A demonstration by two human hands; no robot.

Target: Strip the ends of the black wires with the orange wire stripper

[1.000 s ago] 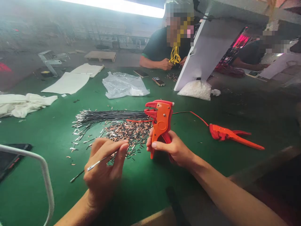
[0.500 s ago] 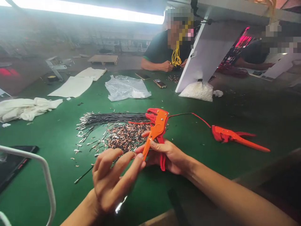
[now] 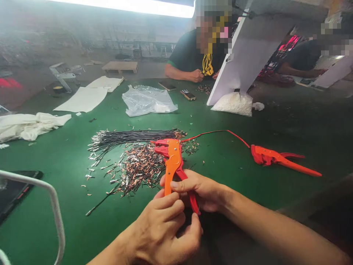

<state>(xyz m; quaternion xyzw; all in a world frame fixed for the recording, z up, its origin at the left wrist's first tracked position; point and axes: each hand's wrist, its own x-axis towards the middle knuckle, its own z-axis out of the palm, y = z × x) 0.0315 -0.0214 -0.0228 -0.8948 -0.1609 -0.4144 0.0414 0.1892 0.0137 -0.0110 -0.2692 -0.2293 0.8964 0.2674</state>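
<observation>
Green table (image 3: 68,217), big. Across it a co-worker (image 3: 193,55) busy w/ yellow wires. Clear plastic bag (image 3: 149,99) mid-table. Bundle of black wires (image 3: 132,136) lies flat, stripped-end scrap pile (image 3: 140,165) just below it. 2nd wire stripper (image 3: 281,159) w/ red wire to the right, untouched. Orange wire stripper (image 3: 173,162) is near table centre, upright, head over the scrap. Right hand (image 3: 201,189) grasps its handles. Left hand (image 3: 165,228) curled at the handle ends, fingers clenched; whether it pinches a wire, can't tell. Looks like regrip/adjust step; next move needs a wire fed into the head.

stripper (image 3: 173,158): orange/red | table (image 3: 68,162): green | wires (image 3: 132,136): black, probably copper-tipped
</observation>
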